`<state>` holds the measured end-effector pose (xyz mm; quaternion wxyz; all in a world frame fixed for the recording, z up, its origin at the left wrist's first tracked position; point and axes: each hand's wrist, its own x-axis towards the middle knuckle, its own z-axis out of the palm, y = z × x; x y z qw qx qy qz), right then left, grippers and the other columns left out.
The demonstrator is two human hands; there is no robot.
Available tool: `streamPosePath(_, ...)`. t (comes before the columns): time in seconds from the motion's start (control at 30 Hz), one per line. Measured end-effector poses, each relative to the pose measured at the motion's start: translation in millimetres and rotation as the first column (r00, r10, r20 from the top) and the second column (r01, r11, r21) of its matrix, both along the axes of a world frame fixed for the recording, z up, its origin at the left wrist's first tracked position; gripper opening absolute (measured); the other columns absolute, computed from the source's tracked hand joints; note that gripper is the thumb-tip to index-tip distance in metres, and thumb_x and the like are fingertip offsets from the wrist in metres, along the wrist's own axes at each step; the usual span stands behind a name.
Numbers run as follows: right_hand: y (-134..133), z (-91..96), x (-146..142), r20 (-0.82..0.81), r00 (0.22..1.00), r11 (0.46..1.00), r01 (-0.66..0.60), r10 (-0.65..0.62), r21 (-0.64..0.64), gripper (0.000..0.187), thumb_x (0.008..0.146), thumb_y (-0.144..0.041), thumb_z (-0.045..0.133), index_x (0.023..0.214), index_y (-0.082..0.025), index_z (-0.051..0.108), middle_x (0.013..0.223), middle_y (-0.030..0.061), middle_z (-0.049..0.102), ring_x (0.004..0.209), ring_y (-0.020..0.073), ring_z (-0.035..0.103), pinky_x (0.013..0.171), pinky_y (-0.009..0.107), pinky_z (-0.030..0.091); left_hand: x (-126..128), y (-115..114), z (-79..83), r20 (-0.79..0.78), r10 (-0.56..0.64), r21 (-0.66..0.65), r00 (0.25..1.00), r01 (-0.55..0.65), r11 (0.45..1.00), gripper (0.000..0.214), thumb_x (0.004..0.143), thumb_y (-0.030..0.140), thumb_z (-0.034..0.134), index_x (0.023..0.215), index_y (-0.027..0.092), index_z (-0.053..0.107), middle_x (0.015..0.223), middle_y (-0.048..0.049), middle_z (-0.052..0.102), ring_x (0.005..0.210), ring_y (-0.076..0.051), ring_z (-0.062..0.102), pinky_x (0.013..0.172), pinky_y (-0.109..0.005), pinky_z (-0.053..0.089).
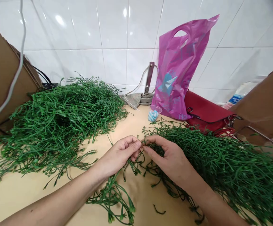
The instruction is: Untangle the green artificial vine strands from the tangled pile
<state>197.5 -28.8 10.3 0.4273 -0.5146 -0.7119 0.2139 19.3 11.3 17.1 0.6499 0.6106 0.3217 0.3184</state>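
Observation:
My left hand (121, 152) is closed in a pinch on thin green plastic plant stems (133, 168), whose ends hang below the fingers. Touching it at the fingertips, my right hand (170, 157) pinches with thumb and forefinger at the top of the same stems; the exact point of grip is small and partly hidden. Under my left wrist lies a small bunch of green sprigs (117, 196). A large heap of similar stems (72, 110) spreads to the left, and another heap (221, 160) stretches beneath and beyond my right forearm.
Behind the hands stands a clear cup (153, 114) with blue-and-white pieces. Farther back are a purple plastic bag (179, 69), a red bag (209, 110) and a metal bracket (150, 77). Cardboard boxes (4, 72) flank the table (148, 207). A white cable (18, 62) hangs at left.

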Motion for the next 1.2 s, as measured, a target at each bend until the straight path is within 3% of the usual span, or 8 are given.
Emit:
streamPosePath(0.1, 2, -4.8, 3, 0.091, 0.996, 1.0, 0.008, -0.008, -0.006, 0.013, 0.095, -0.021, 0.052, 0.089, -0.022, 0.063, 0.082, 0.0001, 0.07, 0.078, 0.0178, 0.066, 0.072, 0.029, 0.052, -1, 2, -2.0, -0.005, 0.011, -0.007, 1.0, -0.011, 1.0, 0.04, 0.083, 0.055, 0.065, 0.073, 0.018, 0.054, 0.061, 0.0044, 0.046, 0.059, -0.01, 0.041, 0.061, -0.023, 0.036)
streamPosePath(0.33, 6, -11.5, 9, 0.449, 0.862, 0.936, 0.078, -0.237, 0.344, 0.021, 0.096, -0.01, 0.041, 0.091, -0.019, 0.06, 0.08, 0.0073, 0.068, 0.079, 0.0241, 0.064, 0.078, 0.036, 0.05, 0, 2, -9.6, -0.033, 0.017, -0.053, 0.999, -0.019, 0.998, 0.043, 0.079, 0.06, 0.067, 0.079, 0.018, 0.056, 0.06, 0.0064, 0.04, 0.054, -0.009, 0.031, 0.05, -0.022, 0.025)
streamPosePath(0.47, 9, -8.3, 24, 0.474, 0.81, 0.905, 0.152, -0.344, 0.397, 0.023, 0.095, -0.01, 0.039, 0.09, -0.02, 0.059, 0.082, 0.008, 0.068, 0.081, 0.0248, 0.064, 0.077, 0.035, 0.048, -2, 4, -7.2, -0.015, 0.064, -0.079, 0.998, -0.065, 0.995, 0.041, 0.077, 0.056, 0.071, 0.076, 0.018, 0.057, 0.06, 0.0067, 0.04, 0.053, -0.008, 0.031, 0.052, -0.021, 0.027)
streamPosePath(0.67, 18, -0.3, 66, 0.369, 0.747, 0.816, 0.396, -0.553, 0.421, 0.014, 0.092, -0.023, 0.048, 0.096, -0.02, 0.062, 0.076, 0.006, 0.068, 0.069, 0.0252, 0.063, 0.065, 0.036, 0.047, -4, 9, 6.3, 0.159, 0.303, -0.261, 0.94, -0.256, 0.931, 0.032, 0.077, 0.042, 0.072, 0.071, 0.017, 0.052, 0.058, 0.0077, 0.039, 0.051, -0.006, 0.033, 0.052, -0.02, 0.029)
streamPosePath(0.8, 16, -2.2, 46, 0.379, 0.811, 0.84, 0.23, -0.444, 0.491, 0.025, 0.091, -0.025, 0.054, 0.114, -0.018, 0.062, 0.112, 0.0142, 0.069, 0.11, 0.0336, 0.059, 0.095, 0.051, 0.045, -1, 7, 9.8, 0.07, 0.366, -0.366, 0.928, -0.317, 0.875, 0.015, 0.086, 0.029, 0.052, 0.081, 0.017, 0.059, 0.065, 0.0024, 0.052, 0.059, -0.01, 0.047, 0.05, -0.021, 0.028)
streamPosePath(0.9, 9, -2.7, 20, 0.321, 0.889, 0.869, 0.148, -0.326, 0.472, 0.021, 0.095, -0.025, 0.054, 0.112, -0.019, 0.064, 0.113, 0.0131, 0.068, 0.115, 0.0309, 0.057, 0.104, 0.052, 0.042, 0, 7, 3.2, 0.065, 0.315, -0.267, 0.947, -0.288, 0.92, 0.007, 0.079, 0.021, 0.061, 0.083, 0.016, 0.062, 0.066, 0.0021, 0.057, 0.065, -0.011, 0.053, 0.058, -0.021, 0.035)
streamPosePath(1.07, 0, 1.1, -2, 0.029, 0.99, 0.979, 0.133, -0.139, 0.153, 0.028, 0.093, -0.032, 0.059, 0.118, -0.02, 0.064, 0.102, 0.0068, 0.073, 0.094, 0.0226, 0.067, 0.085, 0.037, 0.054, 3, 5, -12.7, 0.12, 0.073, -0.138, 0.99, -0.056, 0.989, 0.026, 0.073, 0.029, 0.079, 0.09, 0.014, 0.066, 0.08, -0.0014, 0.066, 0.075, -0.013, 0.059, 0.078, -0.026, 0.045)
streamPosePath(1.2, -2, 8.7, -2, -0.133, 0.988, 0.997, 0.073, -0.074, -0.01, 0.015, 0.092, -0.027, 0.056, 0.086, -0.022, 0.068, 0.075, -0.0007, 0.069, 0.071, 0.0154, 0.064, 0.067, 0.025, 0.052, 5, -2, -12.2, 0.055, 0.096, -0.057, 0.994, -0.093, 0.994, 0.035, 0.073, 0.036, 0.081, 0.096, 0.017, 0.064, 0.095, -0.0041, 0.066, 0.085, -0.015, 0.06, 0.083, -0.03, 0.046)
